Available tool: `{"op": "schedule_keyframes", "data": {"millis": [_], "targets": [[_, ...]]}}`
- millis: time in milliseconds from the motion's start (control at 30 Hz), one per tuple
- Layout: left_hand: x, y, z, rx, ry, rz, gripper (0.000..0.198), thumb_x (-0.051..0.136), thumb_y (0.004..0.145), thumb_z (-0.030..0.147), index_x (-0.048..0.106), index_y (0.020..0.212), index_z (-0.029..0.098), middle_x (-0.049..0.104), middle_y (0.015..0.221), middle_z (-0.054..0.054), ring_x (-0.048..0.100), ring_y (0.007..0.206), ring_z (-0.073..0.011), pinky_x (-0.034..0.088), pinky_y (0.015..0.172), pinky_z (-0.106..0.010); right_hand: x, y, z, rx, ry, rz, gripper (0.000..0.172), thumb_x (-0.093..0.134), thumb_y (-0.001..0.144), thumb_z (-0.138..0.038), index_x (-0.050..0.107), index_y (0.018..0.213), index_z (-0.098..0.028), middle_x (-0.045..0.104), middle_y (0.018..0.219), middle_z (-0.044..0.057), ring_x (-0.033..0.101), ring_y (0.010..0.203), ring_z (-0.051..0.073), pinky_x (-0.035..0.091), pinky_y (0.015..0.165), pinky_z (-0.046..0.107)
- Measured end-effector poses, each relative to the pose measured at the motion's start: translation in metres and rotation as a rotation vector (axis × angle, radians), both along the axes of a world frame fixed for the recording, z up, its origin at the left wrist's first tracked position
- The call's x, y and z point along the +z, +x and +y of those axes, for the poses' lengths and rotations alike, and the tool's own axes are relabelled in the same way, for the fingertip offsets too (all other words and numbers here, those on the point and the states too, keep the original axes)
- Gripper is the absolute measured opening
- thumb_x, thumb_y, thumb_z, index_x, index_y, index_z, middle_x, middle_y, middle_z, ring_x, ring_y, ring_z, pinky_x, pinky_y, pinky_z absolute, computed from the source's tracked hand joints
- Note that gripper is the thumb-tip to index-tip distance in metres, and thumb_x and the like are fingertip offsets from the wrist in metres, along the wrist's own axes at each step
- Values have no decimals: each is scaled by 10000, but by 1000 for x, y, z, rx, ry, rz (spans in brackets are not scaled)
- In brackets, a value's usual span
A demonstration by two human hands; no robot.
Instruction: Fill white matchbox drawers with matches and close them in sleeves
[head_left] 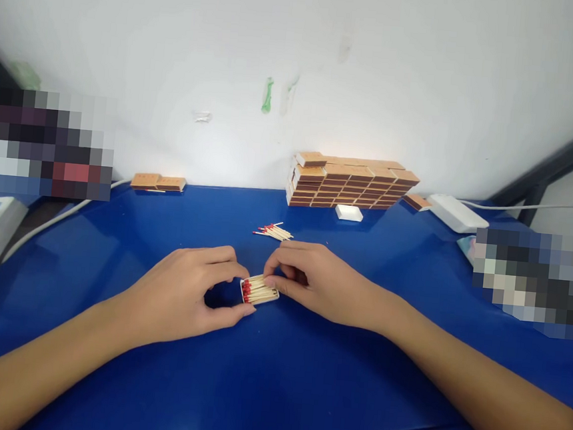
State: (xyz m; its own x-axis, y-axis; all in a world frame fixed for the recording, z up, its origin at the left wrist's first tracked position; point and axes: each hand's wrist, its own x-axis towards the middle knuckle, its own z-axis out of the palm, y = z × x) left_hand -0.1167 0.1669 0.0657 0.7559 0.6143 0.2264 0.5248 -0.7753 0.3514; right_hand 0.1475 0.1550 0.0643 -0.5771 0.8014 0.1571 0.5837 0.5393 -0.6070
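A small white matchbox tray (278, 299) lies on the blue table, filled with red-tipped matches (254, 291) whose heads point left. My left hand (194, 290) curls around the tray's left end, thumb at the near side and forefinger at the far side, holding it between them. Over the tray's far right part, my right hand (311, 277) has thumb and forefinger pinched on what looks like a match, mostly hidden by the fingertips. Just beyond the right hand is a loose pile of matches (276, 231) on the table.
A stack of matchboxes (354, 184) stands by the wall, an empty white tray (349, 213) before it. Two matchboxes (157, 182) lie at the back left, another matchbox (417, 202) near a white power strip (457, 214). Blurred items flank the table (272, 374).
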Motion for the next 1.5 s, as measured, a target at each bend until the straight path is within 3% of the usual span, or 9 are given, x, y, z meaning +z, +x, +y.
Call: {"op": "schedule_keyframes", "data": {"millis": [400,567,633,700,867,933,1133,1300,1500], "targets": [[-2,-1,0,20,3,12,226,735,961,399,789,1109,236,685,886,-2,602,652,-120,456,570,-262,-3,2,3,-33,-3,58,120,678,1028,-279,761,955,-232,499,691,-40,475,664,136,375,630,289],[-2,-1,2,31,39,12,298,725,972,460,784,1157,235,711,949,-25,660,766,-157,502,651,-282,0,11,3,-58,-10,79,299,775,956,-449,752,1174,-246,655,1016,43,598,873,182,485,731,312],[1,-7,13,59,79,6,418,725,956,566,770,1208,236,726,999,-48,684,868,-202,538,743,-316,0,12,2,-25,-53,54,466,838,892,-497,725,1276,-258,657,1169,69,617,981,207,519,785,330],[4,-19,34,131,144,-16,514,683,961,644,743,1278,244,740,1077,-71,687,1005,-255,553,887,-374,0,11,1,-2,-88,26,449,845,889,-478,729,1267,-264,654,1207,68,618,1006,209,529,810,338],[1,-69,100,547,390,94,568,439,1082,478,544,1530,146,642,1469,-175,516,1429,-375,379,1205,-559,1,8,0,8,-94,11,296,812,924,-453,752,1122,-242,667,1125,60,617,942,199,514,763,332],[-6,-85,117,586,345,264,598,309,1119,411,455,1582,62,543,1579,-216,392,1542,-405,309,1238,-609,1,9,1,4,-68,3,315,808,923,-479,750,1109,-231,665,1093,60,611,907,194,503,734,329],[-20,-96,130,618,318,256,614,269,1093,420,445,1602,126,618,1482,-236,489,1444,-427,364,1152,-623,1,16,6,-34,0,-8,352,780,941,-516,731,1094,-203,656,1089,69,602,878,187,486,724,332],[-16,-100,127,607,315,200,600,448,1033,536,537,1527,209,657,1420,-180,504,1404,-424,393,1125,-569,0,21,9,-67,5,6,374,789,927,-536,710,1075,-201,645,1090,60,592,862,179,483,719,330],[-12,-105,123,563,299,216,540,397,1055,488,669,1397,171,644,1454,-168,515,1402,-401,394,1129,-564,0,22,9,-71,11,-31,363,778,939,-528,707,1080,-201,643,1092,60,597,860,177,481,725,330]]}}
